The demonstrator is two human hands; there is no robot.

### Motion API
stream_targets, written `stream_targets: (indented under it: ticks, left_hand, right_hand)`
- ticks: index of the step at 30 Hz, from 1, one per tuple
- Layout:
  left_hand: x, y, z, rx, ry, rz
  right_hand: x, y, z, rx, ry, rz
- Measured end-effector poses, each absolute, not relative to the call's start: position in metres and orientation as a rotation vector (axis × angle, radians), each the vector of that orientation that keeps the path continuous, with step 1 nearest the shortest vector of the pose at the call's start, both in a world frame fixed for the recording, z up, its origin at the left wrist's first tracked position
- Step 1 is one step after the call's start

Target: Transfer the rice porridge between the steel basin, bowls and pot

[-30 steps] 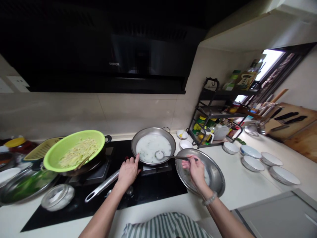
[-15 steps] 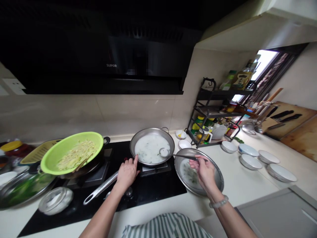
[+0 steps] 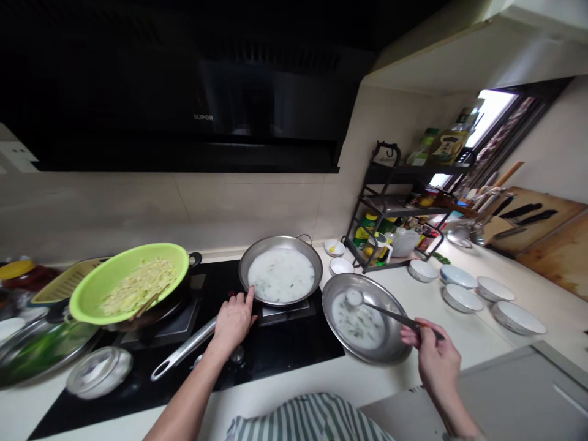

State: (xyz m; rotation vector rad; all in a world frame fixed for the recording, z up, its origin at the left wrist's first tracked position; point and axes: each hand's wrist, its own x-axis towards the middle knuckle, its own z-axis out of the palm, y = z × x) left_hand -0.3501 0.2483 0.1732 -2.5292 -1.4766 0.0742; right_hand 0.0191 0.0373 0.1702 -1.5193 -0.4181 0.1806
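My left hand is closed over the long metal handle of a steel pan on the stove, near the rim, with the index finger stretched to the pan's edge. White liquid with bits of green fills the pan. My right hand is closed around the dark handle of a ladle. The ladle's bowl holds white liquid, over a wide metal basin standing on the counter right of the stove. In this basin lies similar white soup with green pieces.
At left, a green plastic basket of shredded food and chopsticks sits on a dark pan. A glass jar stands before it. Several bowls are at right, beside a black spice rack. A range hood hangs above.
My right hand has moved right and toward me, carrying the ladle's bowl from the pan on the stove to over the metal basin. My left hand has stayed at the pan.
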Motion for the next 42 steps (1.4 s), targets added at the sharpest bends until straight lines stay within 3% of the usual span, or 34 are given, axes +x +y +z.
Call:
stream_targets:
  ticks: [5, 10, 14, 18, 24, 32, 42]
  left_hand:
    - [-0.35, 0.25, 0.171, -2.526, -1.469, 0.072]
    - [-0.351, 0.251, 0.168, -2.525, -1.468, 0.071]
    - [-0.351, 0.251, 0.168, -2.529, -1.472, 0.066]
    - [-0.351, 0.25, 0.169, -2.533, -1.473, 0.063]
    - [-0.351, 0.25, 0.169, -2.536, -1.46, 0.054]
    - [-0.348, 0.25, 0.171, -2.538, -1.495, 0.063]
    - [-0.349, 0.249, 0.171, -2.541, -1.501, 0.056]
  right_hand:
    - [0.018, 0.011, 0.132, -1.691, -0.89, 0.009]
    - [0.01, 0.0, 0.129, -1.636, -1.366, -0.179]
    - [0.005, 0.014, 0.151, -1.663, -0.917, -0.101]
    - [-0.008, 0.048, 0.184, -1.392, -0.463, 0.119]
    - [-0.054, 0.103, 0.213, -1.321, -0.669, 0.391]
    - [-0.086, 0.144, 0.189, -1.426, -1.026, 0.434]
    - [-0.068, 0.154, 0.184, -1.332, -0.571, 0.568]
